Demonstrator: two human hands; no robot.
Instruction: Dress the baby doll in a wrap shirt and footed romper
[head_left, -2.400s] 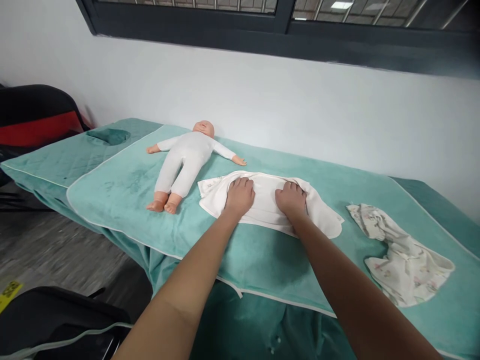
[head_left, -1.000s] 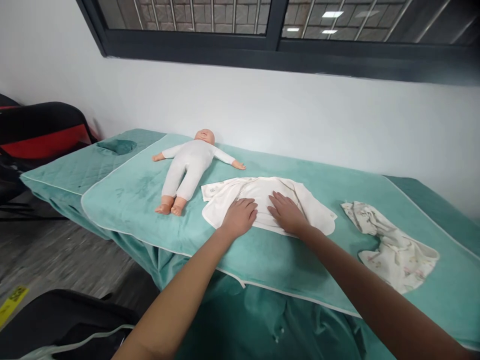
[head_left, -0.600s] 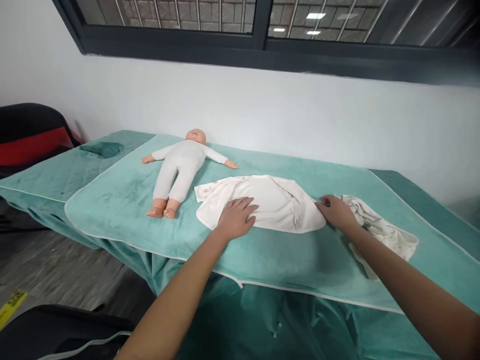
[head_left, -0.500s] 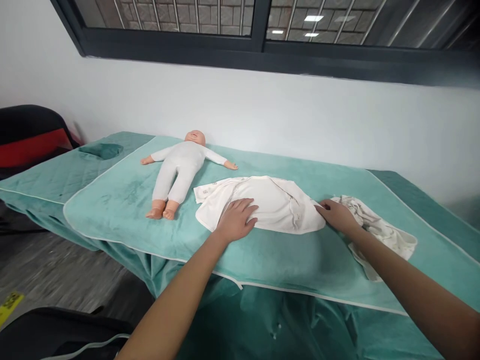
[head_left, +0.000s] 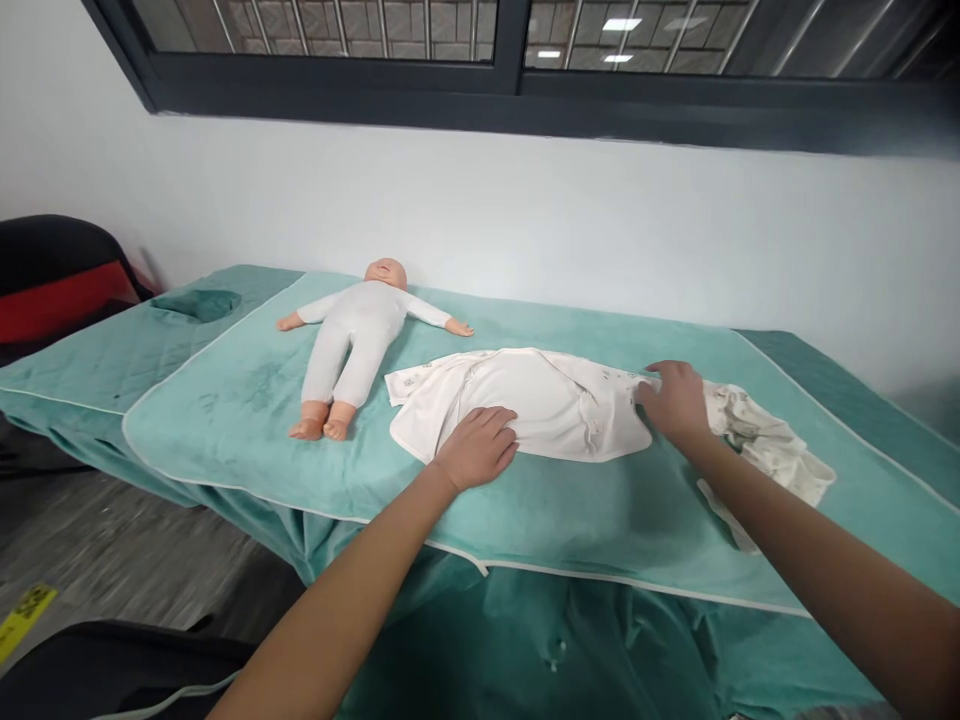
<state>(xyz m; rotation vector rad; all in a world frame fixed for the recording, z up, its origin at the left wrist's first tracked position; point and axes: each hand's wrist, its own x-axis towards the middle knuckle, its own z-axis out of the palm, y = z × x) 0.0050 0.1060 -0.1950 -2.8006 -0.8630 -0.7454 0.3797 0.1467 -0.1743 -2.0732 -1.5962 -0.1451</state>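
- In the head view, we rest our left hand [head_left: 480, 447] flat on the lower edge of the white garment [head_left: 536, 400], its fingers spread slightly.
- We have our right hand [head_left: 675, 400] at the garment's right end, fingers curled; we cannot tell whether they pinch the fabric.
- We see the white garment spread on the green cover [head_left: 600, 530], between the doll [head_left: 360, 330] and the patterned cloth [head_left: 780, 450].
- Our right forearm passes over part of that crumpled cloth.
- The doll lies face up, arms out, near the wall [head_left: 487, 210].
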